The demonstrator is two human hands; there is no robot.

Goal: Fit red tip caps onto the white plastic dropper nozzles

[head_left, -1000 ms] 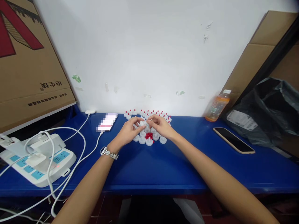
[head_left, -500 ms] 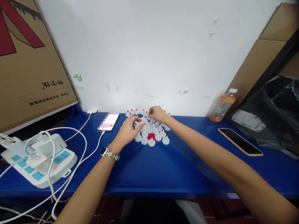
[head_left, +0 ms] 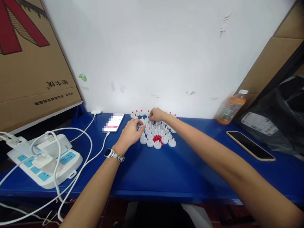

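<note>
On the blue table stands a cluster of round white nozzle caps (head_left: 172,143), each with a short upright spout. Several at the back carry red tips (head_left: 141,110). Among the front caps lies a small pile of loose red tips (head_left: 157,138). My left hand (head_left: 131,132) is at the cluster's left side, thumb and fingers curled round a white nozzle cap, mostly hidden by them. Over the back of the cluster, my right hand (head_left: 157,115) has its fingers pinched together and pointing down; whatever is between them is too small to make out.
Left of the cluster lie a charging phone (head_left: 114,123) and a white power strip (head_left: 47,174) with looping cables. To the right are another phone (head_left: 250,145), an orange drink bottle (head_left: 231,107) and a dark plastic bag (head_left: 273,114). A white wall (head_left: 152,57) rises behind.
The view has shifted slightly, moving the scene a little to the right. My right hand has come slightly left and lower relative to the caps. My left hand stays at the cluster's left side.
</note>
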